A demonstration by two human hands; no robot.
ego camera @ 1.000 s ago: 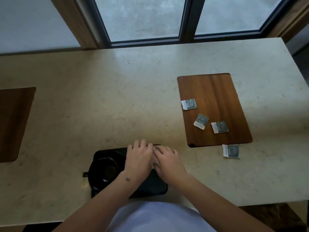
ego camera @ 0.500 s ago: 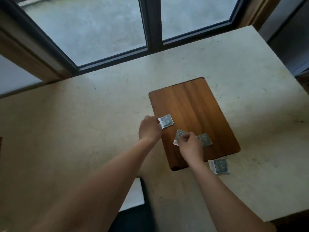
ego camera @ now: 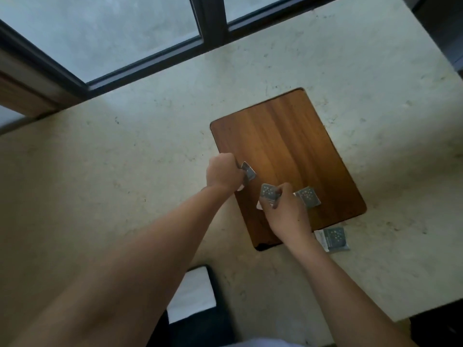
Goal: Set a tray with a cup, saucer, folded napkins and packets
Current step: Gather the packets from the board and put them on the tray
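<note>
Packet pickup under way.
Left hand [ego camera: 223, 174] pinched one packet [ego camera: 248, 171], right hand [ego camera: 283, 209] another [ego camera: 268, 192]; two remained; napkin [ego camera: 191, 294] on tray [ego camera: 200, 326] at 6 o'clock.

1. Both bare forearms stretch forward from the lower edge of the view, converging toward the middle.
2. The left hand [ego camera: 223, 174] is seen from the back, knuckles up, fingers curled under and pinching a small packet [ego camera: 248, 171] at its right side.
3. The right hand [ego camera: 285, 209] lies just beside and nearer than the left, wrist straight, thumb and fingers curled round a second packet [ego camera: 268, 191] raised at its fingertips.
4. The two hands are close but apart.
</note>
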